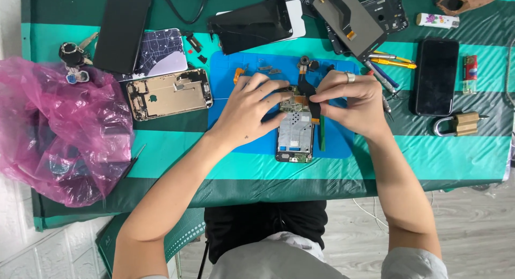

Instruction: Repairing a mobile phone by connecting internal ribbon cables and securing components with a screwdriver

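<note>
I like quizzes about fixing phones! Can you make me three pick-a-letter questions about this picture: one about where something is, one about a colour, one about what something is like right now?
1. Where does the padlock lie?
A. on the pink bag
B. at the table's right end, below the dark phone
C. on the blue mat

2. What colour is the mat under the hands?
A. blue
B. red
C. yellow

3. What is the phone under the hands like?
A. shut in a case
B. wrapped in plastic
C. opened, its insides showing

Answers:
1. B, since it rests near the right edge just under that phone.
2. A, since blue shows around the left hand and the right hand.
3. C, since the opened phone shows a bare metal frame and small boards.
</note>
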